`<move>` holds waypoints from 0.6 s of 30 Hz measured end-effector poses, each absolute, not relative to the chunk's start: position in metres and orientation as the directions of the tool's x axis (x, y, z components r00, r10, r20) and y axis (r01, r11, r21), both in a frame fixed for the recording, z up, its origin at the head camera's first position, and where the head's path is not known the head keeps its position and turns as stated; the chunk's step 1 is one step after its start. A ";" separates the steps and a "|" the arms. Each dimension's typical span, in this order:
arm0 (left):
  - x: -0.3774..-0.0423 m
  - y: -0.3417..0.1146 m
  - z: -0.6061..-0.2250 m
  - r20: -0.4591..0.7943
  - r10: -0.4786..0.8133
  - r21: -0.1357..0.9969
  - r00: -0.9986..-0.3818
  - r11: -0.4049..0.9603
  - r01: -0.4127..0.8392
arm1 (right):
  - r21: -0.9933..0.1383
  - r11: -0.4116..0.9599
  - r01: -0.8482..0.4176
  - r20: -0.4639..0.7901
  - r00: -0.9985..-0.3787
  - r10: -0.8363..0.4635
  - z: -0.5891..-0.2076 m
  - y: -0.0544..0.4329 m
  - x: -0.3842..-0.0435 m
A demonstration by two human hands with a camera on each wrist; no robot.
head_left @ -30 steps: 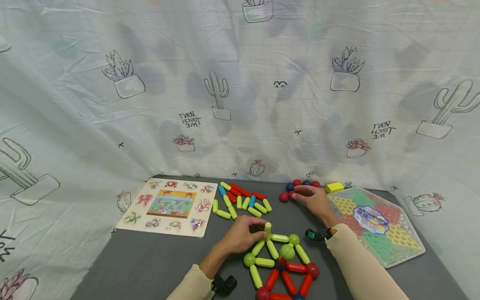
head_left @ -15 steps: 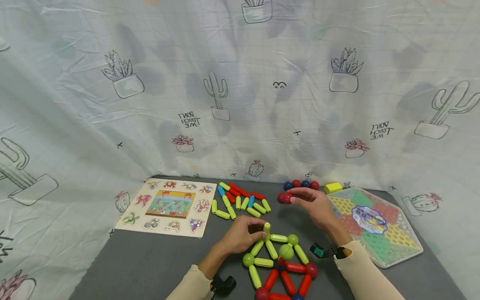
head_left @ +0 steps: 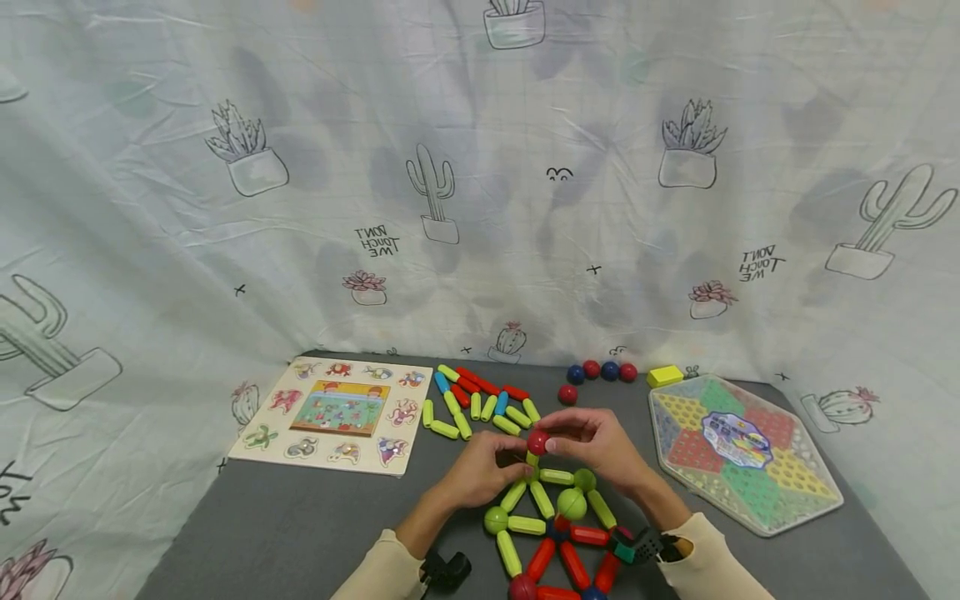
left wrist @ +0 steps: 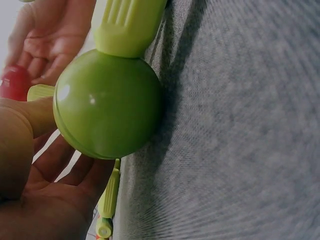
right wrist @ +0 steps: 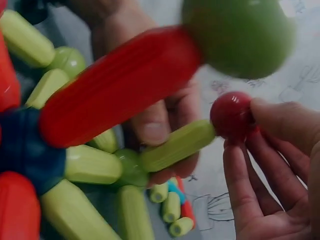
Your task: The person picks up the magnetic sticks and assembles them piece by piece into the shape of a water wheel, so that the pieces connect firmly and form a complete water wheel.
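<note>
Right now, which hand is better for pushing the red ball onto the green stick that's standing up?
Probably the right hand: it holds the red ball at the upper end of the green stick. The left hand is at the stick's lower part, so it seems better for steadying.

Red ball (glossy), at the tip of an upright lime rod, ball-and-rod frame below

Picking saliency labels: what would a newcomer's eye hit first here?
Probably the red ball, pinched by the right hand at the tip of a green rod that the left hand grips low down. Next, the lime-and-red frame below, running to the head view's bottom edge. Then the star board at right and puzzle at left.
</note>
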State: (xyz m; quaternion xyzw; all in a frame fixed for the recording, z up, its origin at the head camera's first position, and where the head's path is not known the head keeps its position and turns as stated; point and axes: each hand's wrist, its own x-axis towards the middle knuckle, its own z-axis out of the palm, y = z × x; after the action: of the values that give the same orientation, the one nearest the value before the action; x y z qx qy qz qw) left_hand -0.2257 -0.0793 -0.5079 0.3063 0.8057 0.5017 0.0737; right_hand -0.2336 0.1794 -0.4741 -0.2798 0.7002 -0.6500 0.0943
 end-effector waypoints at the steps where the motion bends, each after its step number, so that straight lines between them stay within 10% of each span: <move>1: -0.225 -0.079 -0.508 0.182 0.564 0.854 -0.806 0.315 0.414 | -0.966 0.006 -0.258 0.218 -0.830 -0.514 -0.475 0.179 -0.233; 18: -0.241 -0.120 -0.502 0.151 0.547 0.956 -0.824 0.130 0.261 | -0.972 0.082 -0.218 0.178 -0.922 -0.344 -0.500 0.226 -0.207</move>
State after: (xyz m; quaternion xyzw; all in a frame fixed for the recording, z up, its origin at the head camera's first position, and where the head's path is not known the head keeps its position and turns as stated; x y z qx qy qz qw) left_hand -0.2414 -0.1202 -0.5022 0.2721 0.7422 0.6008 0.1188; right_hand -0.2070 0.2258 -0.5000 -0.1916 0.7340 -0.6498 0.0484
